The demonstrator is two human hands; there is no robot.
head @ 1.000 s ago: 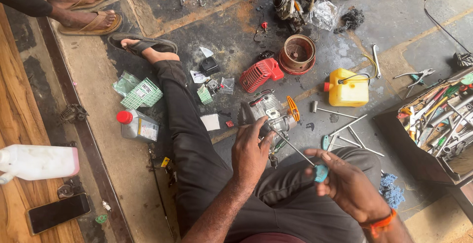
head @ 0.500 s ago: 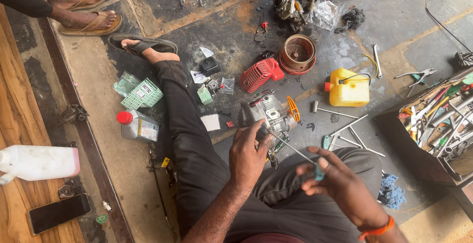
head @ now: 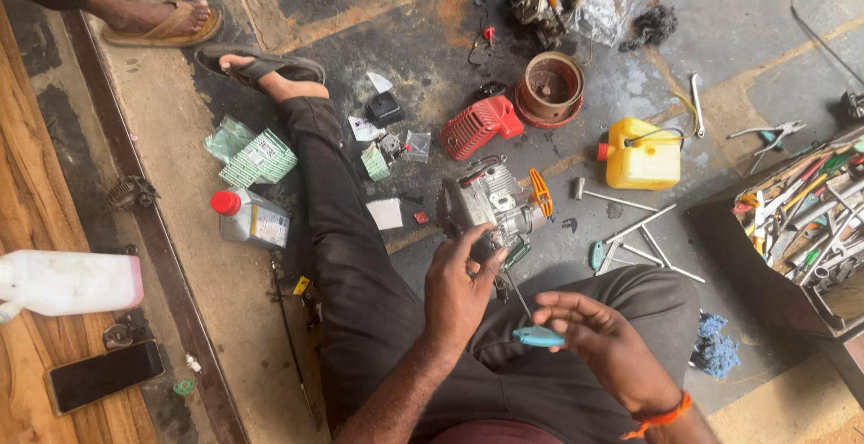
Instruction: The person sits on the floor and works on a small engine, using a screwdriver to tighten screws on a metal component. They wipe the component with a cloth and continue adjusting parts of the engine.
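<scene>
While you're on that fastener, keep your right hand (head: 605,340) pinched on the blue-handled driver (head: 537,336) and hold its shaft in line with the screw so the tip doesn't cam out. Left hand (head: 462,288) is clamped on the near edge of the small engine (head: 490,203); press it down on the floor just past your knees so it can't twist. Engine sits mid-scene between your legs. Count, near to far: one blue rag (head: 715,347) right of your knee, one open toolbox (head: 792,228) at right, one red-capped oil bottle (head: 249,217) at left, one yellow fuel tank (head: 642,156), one red engine cover (head: 480,125), one round rusty housing (head: 550,89) farthest.
</scene>
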